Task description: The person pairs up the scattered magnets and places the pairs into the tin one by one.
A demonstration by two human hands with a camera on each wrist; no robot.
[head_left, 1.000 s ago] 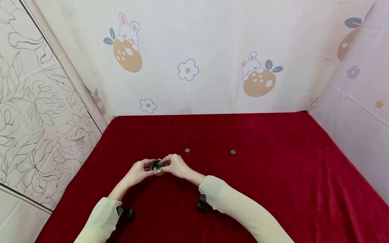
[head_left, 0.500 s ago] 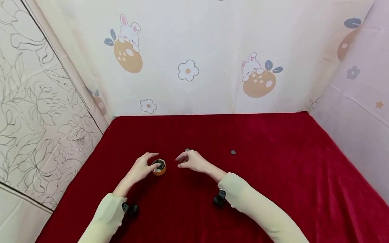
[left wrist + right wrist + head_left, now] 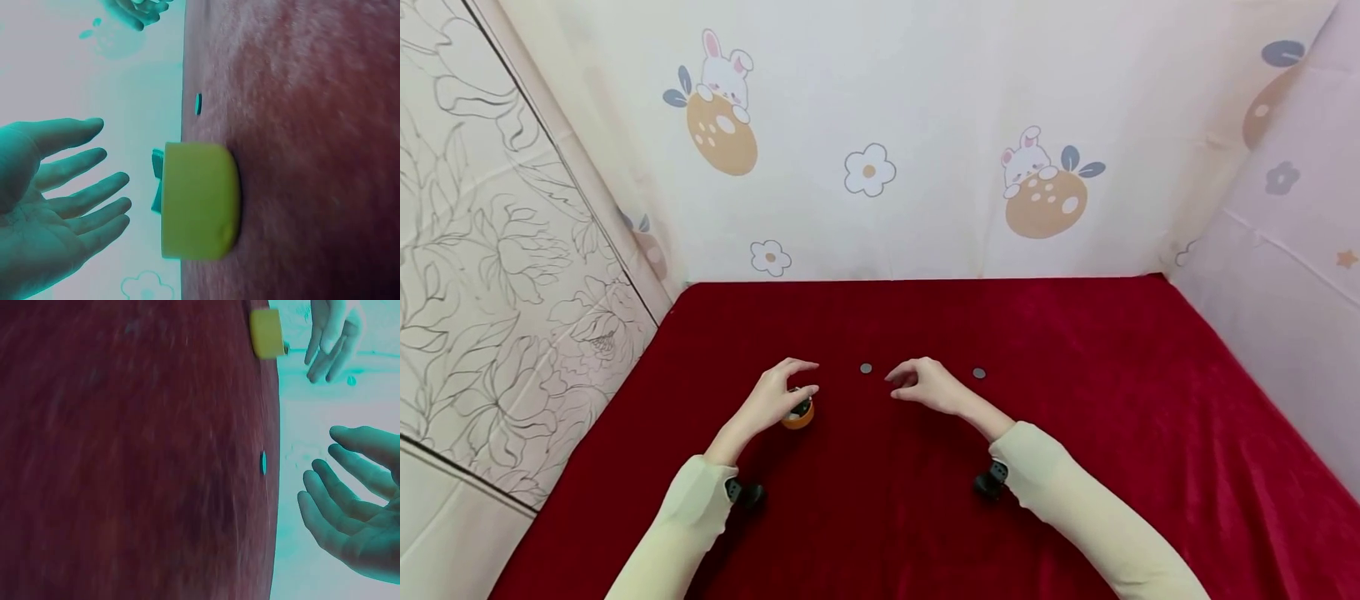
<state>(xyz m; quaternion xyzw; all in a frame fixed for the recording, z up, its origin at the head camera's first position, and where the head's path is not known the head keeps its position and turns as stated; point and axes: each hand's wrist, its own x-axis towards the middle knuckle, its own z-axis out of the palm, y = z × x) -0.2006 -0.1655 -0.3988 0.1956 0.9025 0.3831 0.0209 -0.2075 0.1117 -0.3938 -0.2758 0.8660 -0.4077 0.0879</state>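
A small round orange tub stands on the red cloth, partly hidden in the head view by my left hand. That hand hovers above it with loosely bent fingers and holds nothing. In the left wrist view the tub looks yellow, and dark flat pieces stick up past its rim. My right hand hangs over the cloth to the right, its fingers relaxed around nothing. A small grey disc lies between the two hands. Another grey disc lies just beyond the right hand.
Red velvety cloth covers the table, with folds at the right. A pale printed curtain hangs along the back edge, and a flower-patterned panel stands at the left. Black wrist cameras sit below both sleeves.
Both hands were at the tub; the right hand has let go and moved right, past the nearer disc. The left hand has released the tub and risen slightly above it.
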